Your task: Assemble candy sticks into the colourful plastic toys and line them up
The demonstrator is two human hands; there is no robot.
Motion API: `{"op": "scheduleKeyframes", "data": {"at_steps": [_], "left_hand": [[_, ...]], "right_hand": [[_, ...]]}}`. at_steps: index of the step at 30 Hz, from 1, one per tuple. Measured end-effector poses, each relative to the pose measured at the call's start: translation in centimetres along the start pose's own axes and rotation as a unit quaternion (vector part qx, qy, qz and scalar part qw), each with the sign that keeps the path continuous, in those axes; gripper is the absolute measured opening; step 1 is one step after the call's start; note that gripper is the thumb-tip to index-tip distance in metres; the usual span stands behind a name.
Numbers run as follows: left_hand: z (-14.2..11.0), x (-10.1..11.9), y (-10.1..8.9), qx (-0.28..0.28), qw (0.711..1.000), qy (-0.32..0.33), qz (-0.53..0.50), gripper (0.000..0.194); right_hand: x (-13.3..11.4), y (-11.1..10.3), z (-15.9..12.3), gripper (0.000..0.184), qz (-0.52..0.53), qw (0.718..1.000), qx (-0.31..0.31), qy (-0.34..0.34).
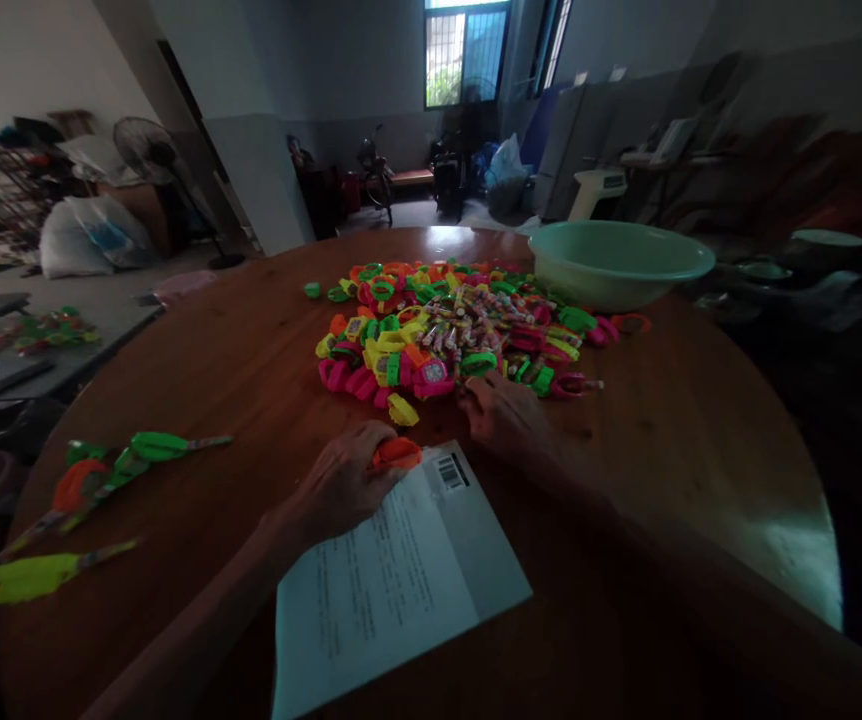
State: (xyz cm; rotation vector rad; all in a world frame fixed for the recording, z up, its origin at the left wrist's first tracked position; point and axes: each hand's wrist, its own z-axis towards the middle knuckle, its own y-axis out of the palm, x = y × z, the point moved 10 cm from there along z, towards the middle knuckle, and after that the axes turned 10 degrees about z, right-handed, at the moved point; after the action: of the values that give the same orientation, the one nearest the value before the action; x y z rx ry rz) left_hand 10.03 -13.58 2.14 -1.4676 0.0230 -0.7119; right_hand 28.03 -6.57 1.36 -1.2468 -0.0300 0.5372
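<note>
The small orange plastic piece [396,452] sits gripped in your left hand [345,487] — your right hand [502,412], fingers loosely open, touches the heap of bright plastic parts [446,335] just beyond your fingertips — a careless sweep could scatter it.

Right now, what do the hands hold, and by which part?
The left hand grips an orange plastic piece by its near end. The right hand touches the toy pile, holding nothing visible.

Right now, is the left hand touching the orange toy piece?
Touching. The head view shows the left hand wrapped around the orange piece, fingers closed over it with no gap, above the paper sheet.
</note>
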Motion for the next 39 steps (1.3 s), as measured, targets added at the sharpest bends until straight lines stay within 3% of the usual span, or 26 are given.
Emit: {"op": "scheduleKeyframes", "data": {"at_steps": [4, 10, 12, 16, 21, 25, 30, 34, 36, 39], "left_hand": [[-0.3, 0.0, 0.2, 0.028, 0.999, 0.001, -0.021, 0.019], [-0.4, 0.2, 0.2, 0.051, 0.998, 0.020, -0.012, 0.022], [-0.3, 0.2, 0.2, 0.058, 0.998, 0.025, -0.006, 0.023], [-0.4, 0.1, 0.1, 0.074, 0.997, 0.030, 0.004, 0.022], [-0.4, 0.1, 0.2, 0.065, 0.997, 0.025, 0.014, 0.023], [-0.3, 0.1, 0.2, 0.056, 0.998, 0.020, 0.009, 0.022], [-0.4, 0.3, 0.3, 0.051, 0.998, 0.032, 0.018, 0.022], [-0.5, 0.6, 0.2, 0.060, 0.997, 0.041, 0.025, 0.023], [-0.6, 0.8, 0.1, 0.065, 0.996, 0.049, 0.020, 0.023], [-0.7, 1.1, -0.1, 0.071, 0.996, 0.057, 0.012, 0.021]], "right_hand": [[-0.3, 1.3, 0.5, 0.021, -0.026, 0.999, -0.033, -0.004], [0.4, -1.2, -4.3, 0.020, 0.055, 0.996, -0.023, 0.062], [0.3, -1.6, -5.9, 0.018, 0.105, 0.993, -0.049, 0.039], [-0.6, -1.3, -7.4, 0.019, 0.175, 0.973, -0.132, -0.070], [-1.4, -1.1, -7.1, 0.036, 0.047, 0.976, -0.180, -0.116], [-2.6, -1.2, -6.7, 0.030, -0.006, 0.968, -0.206, -0.146], [-2.5, -1.2, -6.8, 0.032, 0.029, 0.965, -0.181, -0.188], [-3.5, -1.7, -6.7, 0.010, 0.175, 0.966, -0.115, -0.151], [-4.8, -2.2, -6.6, 0.017, 0.249, 0.956, -0.058, -0.141], [-7.0, -1.8, -6.5, 0.023, 0.292, 0.943, -0.032, -0.158]]}}
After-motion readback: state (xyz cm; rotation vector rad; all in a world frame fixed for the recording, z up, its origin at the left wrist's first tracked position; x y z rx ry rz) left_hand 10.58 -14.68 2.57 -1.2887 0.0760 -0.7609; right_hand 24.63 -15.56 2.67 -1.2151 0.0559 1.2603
